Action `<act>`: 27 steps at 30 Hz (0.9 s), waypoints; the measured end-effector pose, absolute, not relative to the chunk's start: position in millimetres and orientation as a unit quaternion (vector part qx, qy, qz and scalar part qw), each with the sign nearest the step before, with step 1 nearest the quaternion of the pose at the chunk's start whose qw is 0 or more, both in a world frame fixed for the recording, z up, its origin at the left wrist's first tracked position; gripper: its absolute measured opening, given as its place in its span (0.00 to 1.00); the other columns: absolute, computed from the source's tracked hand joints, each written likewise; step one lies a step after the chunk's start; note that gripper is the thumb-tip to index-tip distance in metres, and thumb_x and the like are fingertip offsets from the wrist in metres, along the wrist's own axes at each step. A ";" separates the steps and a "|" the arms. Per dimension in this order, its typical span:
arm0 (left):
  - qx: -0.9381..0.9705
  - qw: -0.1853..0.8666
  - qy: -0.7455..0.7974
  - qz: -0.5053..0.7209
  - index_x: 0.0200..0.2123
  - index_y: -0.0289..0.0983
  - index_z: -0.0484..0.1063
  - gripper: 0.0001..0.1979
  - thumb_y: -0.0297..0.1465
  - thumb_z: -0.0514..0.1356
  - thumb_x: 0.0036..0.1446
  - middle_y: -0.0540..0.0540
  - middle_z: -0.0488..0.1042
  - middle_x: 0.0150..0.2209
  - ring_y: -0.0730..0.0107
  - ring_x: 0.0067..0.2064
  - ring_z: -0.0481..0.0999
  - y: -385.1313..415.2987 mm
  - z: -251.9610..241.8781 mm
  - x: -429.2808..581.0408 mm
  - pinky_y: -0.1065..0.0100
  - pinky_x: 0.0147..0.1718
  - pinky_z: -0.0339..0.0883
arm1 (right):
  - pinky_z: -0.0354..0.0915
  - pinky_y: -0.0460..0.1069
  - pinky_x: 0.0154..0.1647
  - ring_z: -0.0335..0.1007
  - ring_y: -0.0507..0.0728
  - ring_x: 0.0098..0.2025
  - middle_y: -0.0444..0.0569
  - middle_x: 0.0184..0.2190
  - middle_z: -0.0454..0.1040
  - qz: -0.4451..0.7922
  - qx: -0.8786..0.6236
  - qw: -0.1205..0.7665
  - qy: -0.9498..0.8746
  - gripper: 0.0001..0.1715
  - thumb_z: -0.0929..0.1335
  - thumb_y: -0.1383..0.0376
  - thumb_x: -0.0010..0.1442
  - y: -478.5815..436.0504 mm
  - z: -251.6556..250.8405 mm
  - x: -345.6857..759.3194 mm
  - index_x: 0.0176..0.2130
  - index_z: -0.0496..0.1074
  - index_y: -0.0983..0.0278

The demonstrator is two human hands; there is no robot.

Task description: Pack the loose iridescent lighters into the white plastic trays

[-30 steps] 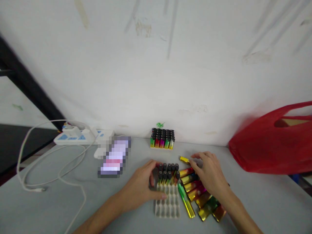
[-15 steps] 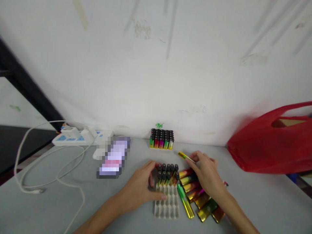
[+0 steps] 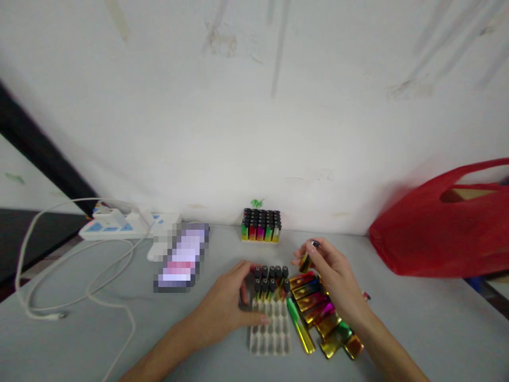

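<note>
My left hand [image 3: 226, 302] curls around the left side of a white pocketed tray [image 3: 270, 342], its thumb resting over the pockets. Black-topped lighters [image 3: 272, 286] stand upright in two rows at the tray's far end, with a gap in the nearer row. Above the tray's right side, my right hand [image 3: 328, 268] pinches a gold lighter [image 3: 305, 262], metal end up. Beneath that hand lies a loose pile of shiny gold, red and green lighters [image 3: 314, 302], partly hidden by the wrist. A green-gold lighter [image 3: 301, 326] lies alongside the tray.
A full tray of lighters [image 3: 261, 228] stands against the wall. On the left are a phone [image 3: 183, 257], a power strip [image 3: 131, 225] and looped white cable [image 3: 89, 286]. A red bag [image 3: 433, 233] sits at the right.
The lighter in my right hand has turned from lying sideways, pointing left, to nearly upright. My left hand stays at the tray. The view has shifted slightly.
</note>
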State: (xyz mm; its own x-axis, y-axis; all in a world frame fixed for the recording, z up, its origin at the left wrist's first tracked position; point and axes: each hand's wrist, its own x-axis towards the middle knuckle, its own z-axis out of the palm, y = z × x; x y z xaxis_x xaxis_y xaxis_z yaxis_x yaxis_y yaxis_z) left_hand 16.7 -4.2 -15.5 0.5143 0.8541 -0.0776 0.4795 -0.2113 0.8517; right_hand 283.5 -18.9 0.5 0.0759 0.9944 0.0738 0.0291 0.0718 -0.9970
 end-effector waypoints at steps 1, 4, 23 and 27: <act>0.750 0.444 0.443 0.213 0.57 0.39 0.75 0.40 0.46 0.84 0.45 0.53 0.75 0.39 0.64 0.36 0.72 -4.1 -16.1 16.5 0.67 0.34 0.63 | 0.71 0.50 0.40 0.76 0.56 0.34 0.45 0.35 0.80 0.476 -0.495 0.535 -0.492 0.23 0.70 0.43 0.74 -19.9 0.9 281.5 0.46 0.73 0.59; 0.751 0.444 0.441 0.212 0.57 0.40 0.75 0.39 0.46 0.83 0.46 0.52 0.75 0.39 0.63 0.37 0.73 -4.1 -17.0 16.2 0.67 0.34 0.62 | 0.60 0.45 0.25 0.59 0.50 0.20 0.36 0.24 0.68 0.525 -0.467 0.550 -0.452 0.23 0.69 0.42 0.74 -21.9 1.2 276.7 0.51 0.71 0.57; 0.751 0.438 0.445 0.213 0.60 0.41 0.74 0.41 0.46 0.83 0.46 0.51 0.77 0.42 0.62 0.38 0.74 -4.8 -16.1 16.5 0.66 0.36 0.64 | 0.32 0.45 0.18 0.29 0.47 0.21 0.32 0.20 0.42 0.751 -0.343 0.467 -0.316 0.37 0.71 0.39 0.66 -28.2 0.2 272.5 0.24 0.54 0.58; 0.754 0.439 0.440 0.212 0.60 0.42 0.74 0.41 0.48 0.82 0.46 0.49 0.79 0.45 0.61 0.40 0.74 -4.8 -15.7 16.0 0.66 0.37 0.65 | 0.33 0.46 0.18 0.29 0.47 0.21 0.32 0.20 0.41 0.739 -0.360 0.473 -0.318 0.35 0.70 0.42 0.65 -31.4 -2.2 268.6 0.23 0.53 0.58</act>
State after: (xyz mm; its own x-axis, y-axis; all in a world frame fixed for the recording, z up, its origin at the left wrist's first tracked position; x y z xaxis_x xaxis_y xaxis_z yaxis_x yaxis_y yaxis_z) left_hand 16.0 -4.8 -15.7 0.5235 0.8494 -0.0669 0.4769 -0.2271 0.8491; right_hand 268.6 -31.4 -2.2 -0.2947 0.9272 -0.2312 -0.4698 -0.3512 -0.8099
